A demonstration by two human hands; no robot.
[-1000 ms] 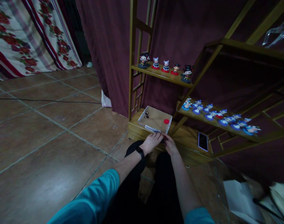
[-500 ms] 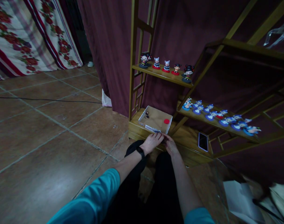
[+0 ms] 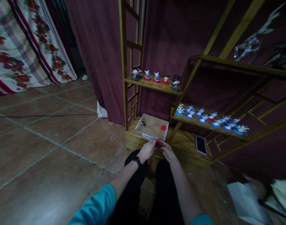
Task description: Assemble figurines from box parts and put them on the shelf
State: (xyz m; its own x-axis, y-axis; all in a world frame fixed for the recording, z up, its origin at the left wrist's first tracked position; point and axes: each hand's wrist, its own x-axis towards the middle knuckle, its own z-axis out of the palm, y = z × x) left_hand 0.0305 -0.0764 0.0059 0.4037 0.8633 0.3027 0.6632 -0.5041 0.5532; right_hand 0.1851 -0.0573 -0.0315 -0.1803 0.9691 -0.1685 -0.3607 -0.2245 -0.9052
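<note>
My left hand (image 3: 147,150) and my right hand (image 3: 167,151) meet in front of the shelf, fingers closed on a small red and black figurine (image 3: 158,144). Fingers cover much of it, so its full shape cannot be made out. Just beyond the hands, a shallow cardboard box (image 3: 152,122) sits on the low shelf board. Inside it lie small dark figure pieces (image 3: 143,123) on the left and a round red base (image 3: 163,127) on the right.
Several figurines on bases (image 3: 156,77) line the upper shelf, and blue-based figurines (image 3: 203,118) crowd the middle one. A phone (image 3: 201,145) lies right of the box. A clear glass ornament (image 3: 248,47) stands higher up. White bags (image 3: 247,200) rest on the floor at right.
The camera view has tilted and shifted, so the shelf appears lower and further left. Red on the held figurine now shows between my fingers, where it was dark and hidden before.
</note>
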